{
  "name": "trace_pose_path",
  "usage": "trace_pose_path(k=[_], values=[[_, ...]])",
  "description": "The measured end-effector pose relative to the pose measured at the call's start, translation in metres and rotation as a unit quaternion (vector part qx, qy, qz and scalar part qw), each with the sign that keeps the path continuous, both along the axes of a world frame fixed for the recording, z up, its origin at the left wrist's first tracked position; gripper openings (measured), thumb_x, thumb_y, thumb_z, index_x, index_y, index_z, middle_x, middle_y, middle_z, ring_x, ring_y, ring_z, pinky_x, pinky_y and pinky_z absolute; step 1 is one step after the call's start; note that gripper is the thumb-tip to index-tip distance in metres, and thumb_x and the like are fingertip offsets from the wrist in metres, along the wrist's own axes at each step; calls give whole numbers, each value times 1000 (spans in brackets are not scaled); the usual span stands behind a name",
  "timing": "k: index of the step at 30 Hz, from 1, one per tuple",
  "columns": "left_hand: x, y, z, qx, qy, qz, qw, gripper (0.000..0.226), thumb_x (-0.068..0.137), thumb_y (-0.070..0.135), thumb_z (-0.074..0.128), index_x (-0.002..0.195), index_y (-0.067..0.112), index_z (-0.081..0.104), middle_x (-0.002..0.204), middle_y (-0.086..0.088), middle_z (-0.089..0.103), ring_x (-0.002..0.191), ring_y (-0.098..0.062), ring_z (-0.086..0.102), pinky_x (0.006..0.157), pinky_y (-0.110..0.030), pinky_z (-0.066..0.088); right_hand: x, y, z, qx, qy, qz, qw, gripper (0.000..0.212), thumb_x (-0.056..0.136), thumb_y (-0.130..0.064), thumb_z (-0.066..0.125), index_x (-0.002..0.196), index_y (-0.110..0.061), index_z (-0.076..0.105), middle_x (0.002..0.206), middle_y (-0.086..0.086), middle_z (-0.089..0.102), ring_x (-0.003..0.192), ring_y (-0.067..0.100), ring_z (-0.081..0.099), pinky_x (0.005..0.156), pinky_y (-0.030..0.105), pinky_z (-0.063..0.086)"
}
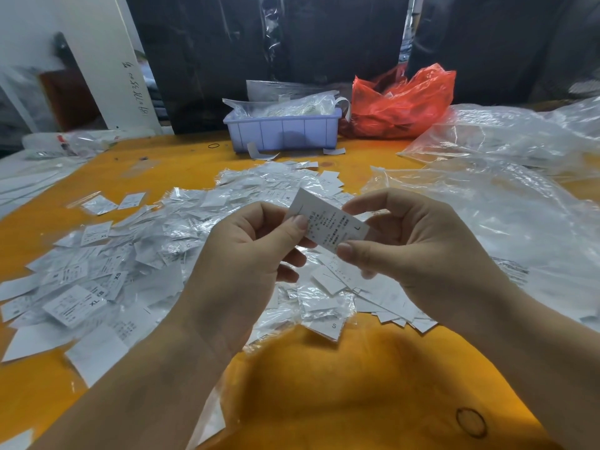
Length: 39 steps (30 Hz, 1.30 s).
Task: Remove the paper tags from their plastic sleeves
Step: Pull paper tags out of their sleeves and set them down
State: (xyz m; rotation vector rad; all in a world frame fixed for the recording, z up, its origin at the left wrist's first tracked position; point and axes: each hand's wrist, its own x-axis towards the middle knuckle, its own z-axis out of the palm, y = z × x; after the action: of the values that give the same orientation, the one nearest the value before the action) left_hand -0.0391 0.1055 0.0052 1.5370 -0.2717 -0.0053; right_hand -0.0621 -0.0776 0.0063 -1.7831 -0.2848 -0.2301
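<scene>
I see my left hand [256,251] and right hand [409,241] both pinching the L tag [328,222]; uneven pulling could tear it or its sleeve.

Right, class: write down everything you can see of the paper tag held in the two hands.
The paper tag is a small white rectangle with fine black print and a large "L" near its right end. It is held tilted above the pile, right end lower. The left hand pinches its left end, the right hand its right. Whether a clear sleeve covers it cannot be told.

Bright overhead light, plastic glare (edges warped).
</scene>
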Motion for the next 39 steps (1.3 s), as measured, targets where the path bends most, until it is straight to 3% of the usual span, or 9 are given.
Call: trace_pose_path(k=[3,7,20,27,34,39], values=[[0,0,1,13,-19,15,1000,11,83,25,64,85,16,71,75,-1,73,60,-7,61,52,-19,51,1,-2,2,14,-3,-8,1000,43,64,-31,77,104,-19,65,77,5,75,61,21,66,63,31,59],[2,3,0,52,-56,41,996,8,91,16,63,87,18,70,75,1,74,59,-5,61,53,-18,52,1,-3,5,45,-6,-15,999,40,63,-28,76,100,-19,65,77,5,75,60,15,66,59,24,55],[0,1,-2,44,-56,4,997,11,88,13,68,93,22,72,80,1,73,64,-9,63,55,-21,53,1,0,2,35,8,17,999,46,57,-29,79,100,-20,65,76,7,74,61,22,65,63,37,57],[0,2,-2,48,-49,5,998,12,88,13,67,93,23,72,80,1,74,61,-6,62,55,-20,52,1,5,-2,35,19,43,998,52,56,-22,81,106,-16,64,78,5,75,61,11,67,59,17,51],[0,2,-2,84,-86,6,993,14,88,14,69,90,28,72,77,7,73,61,-3,62,54,-17,50,0,2,0,21,10,13,1000,45,58,-29,79,101,-20,66,80,8,74,60,19,63,59,32,57],[-2,1,0,105,-109,-6,988,12,87,15,69,92,26,71,78,11,73,61,0,61,54,-12,48,0,0,2,20,12,11,1000,41,61,-27,77,100,-21,65,79,5,74,62,18,67,59,26,57]])
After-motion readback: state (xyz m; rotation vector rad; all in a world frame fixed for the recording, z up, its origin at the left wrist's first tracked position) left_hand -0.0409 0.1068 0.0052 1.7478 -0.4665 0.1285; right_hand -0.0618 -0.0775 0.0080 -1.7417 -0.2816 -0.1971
